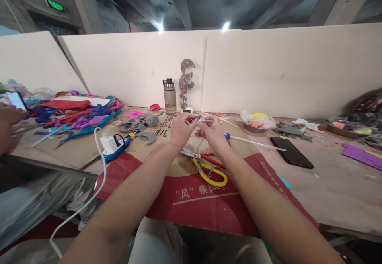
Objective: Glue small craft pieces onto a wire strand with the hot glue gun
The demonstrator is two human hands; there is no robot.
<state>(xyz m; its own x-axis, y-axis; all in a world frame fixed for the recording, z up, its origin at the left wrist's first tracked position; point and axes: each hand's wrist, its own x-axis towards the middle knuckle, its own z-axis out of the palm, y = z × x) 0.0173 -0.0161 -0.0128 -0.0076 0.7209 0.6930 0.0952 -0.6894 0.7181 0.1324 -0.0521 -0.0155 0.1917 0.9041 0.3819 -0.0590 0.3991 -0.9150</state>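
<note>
Over the cardboard sheet [191, 212], my left hand [183, 128] and my right hand [212, 132] meet with fingertips pinched. Between them is a small grey piece [198, 118], mostly covered by the fingers. A thin grey cord [200, 144] hangs below my right hand. Just under the hands lie yellow-handled scissors [219, 182], beside a red-handled tool [212, 159] whose kind I cannot tell. Left of my left hand rest a grey crescent cutout [148, 137] and a ball of grey yarn [152, 120]. A long translucent stick [256, 143] extends right from a blue part behind my right wrist.
A bottle [170, 98] and a grey moon ornament [187, 79] stand before the white panel. A power strip [116, 150] with a white cable and colourful felt scraps [89, 114] lie left. Rightward are a black phone [291, 152] and a metal bowl [256, 128]. Another person's hand [10, 116] holds a phone.
</note>
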